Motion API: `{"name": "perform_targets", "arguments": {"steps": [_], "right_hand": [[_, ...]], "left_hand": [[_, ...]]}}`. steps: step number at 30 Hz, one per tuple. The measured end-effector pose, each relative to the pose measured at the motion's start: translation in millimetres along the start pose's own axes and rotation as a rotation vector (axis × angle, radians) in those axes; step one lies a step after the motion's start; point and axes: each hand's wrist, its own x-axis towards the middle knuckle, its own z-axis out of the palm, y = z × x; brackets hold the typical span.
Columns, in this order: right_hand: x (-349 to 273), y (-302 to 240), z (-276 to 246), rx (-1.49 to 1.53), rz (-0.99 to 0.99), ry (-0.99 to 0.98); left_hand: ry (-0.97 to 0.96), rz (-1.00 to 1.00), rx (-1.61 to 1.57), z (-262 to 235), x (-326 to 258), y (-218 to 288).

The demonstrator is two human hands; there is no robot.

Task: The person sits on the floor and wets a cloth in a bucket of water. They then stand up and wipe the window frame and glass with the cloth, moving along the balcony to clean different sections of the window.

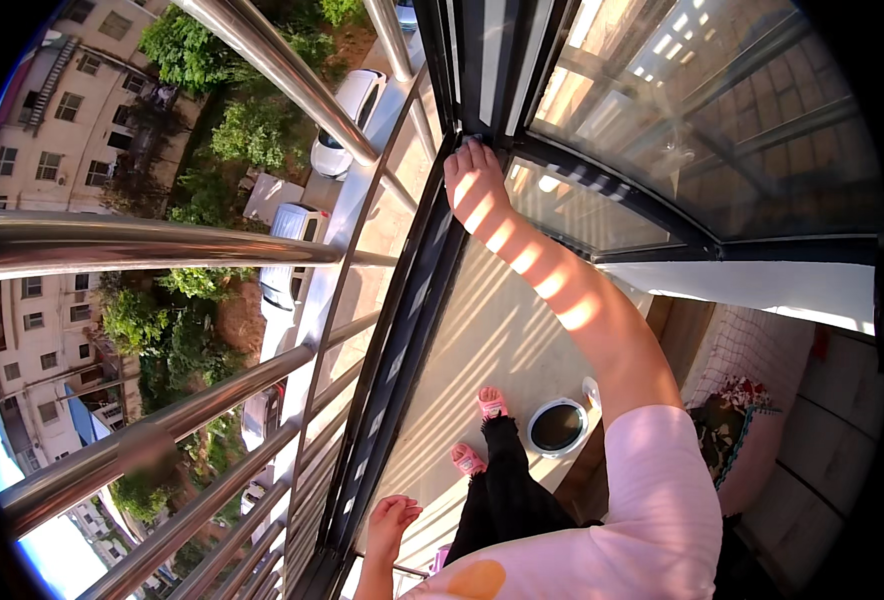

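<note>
My right hand (477,185) reaches far out to the corner where the black window frame (487,90) meets the sill track. Its fingers are bent and pressed into that corner. A bit of something greyish shows at the fingertips; most of it is hidden, so its kind is unclear. Lower down, my left hand (392,525) hovers by the near end of the black window track (394,340), its fingers loosely curled and nothing visible in them. Stripes of sunlight cross my right forearm.
Steel guard bars (152,240) run outside the window, high above parked cars (292,260) and trees. A white bucket (584,440) of dark liquid stands on the floor beside my feet in pink sandals (492,403). At right are a glass pane (702,110) and a patterned fabric cover (752,350).
</note>
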Motion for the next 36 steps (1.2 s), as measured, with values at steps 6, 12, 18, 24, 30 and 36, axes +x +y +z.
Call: {"name": "perform_targets", "arguments": {"steps": [6, 12, 18, 24, 30, 36], "right_hand": [[12, 1, -15, 0.239, 0.025, -0.246], [-4, 4, 2, 0.194, 0.030, 0.073], [-10, -7, -4, 0.199, 0.003, -0.005], [4, 2, 6, 0.055, 0.045, -0.016], [-8, -8, -1, 0.245, 0.002, -0.042], [-24, -17, -9, 0.196, 0.062, 0.010]], "left_hand": [[-0.014, 0.020, -0.028, 2, -2, 3], [-0.027, 0.010, -0.024, -8, 3, -10], [-0.001, 0.015, -0.017, -10, 0, -12], [-0.020, 0.024, -0.028, -6, 1, -12], [-0.010, 0.009, -0.054, -12, -2, -22], [-0.020, 0.036, -0.032, -18, -8, -28]]}}
